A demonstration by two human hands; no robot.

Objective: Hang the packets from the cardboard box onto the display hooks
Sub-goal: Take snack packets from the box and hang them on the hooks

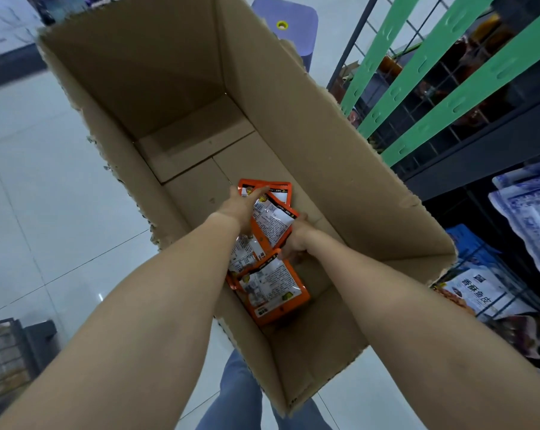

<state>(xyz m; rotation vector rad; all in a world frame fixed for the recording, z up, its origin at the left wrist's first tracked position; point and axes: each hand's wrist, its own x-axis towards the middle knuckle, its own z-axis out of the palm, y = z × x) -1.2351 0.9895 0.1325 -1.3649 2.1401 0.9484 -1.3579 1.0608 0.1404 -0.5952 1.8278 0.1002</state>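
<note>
A tall open cardboard box (340,169) stands on the floor below me. At its bottom lie several orange packets with white label backs. Both my arms reach down into it. My left hand (242,209) rests on the upper packets (276,223) with its fingers stretched over them. My right hand (295,240) grips the right edge of the same packets, fingers curled under. Another orange packet (272,290) lies nearer to me, untouched. The display rack (417,72) with green strips rises at the right.
Blue and white packets (479,287) hang on the dark wire rack at the lower right. A purple stool (285,23) stands beyond the box. Glossy white floor tiles (45,197) spread to the left, with a dark wire basket (11,355) at the lower left.
</note>
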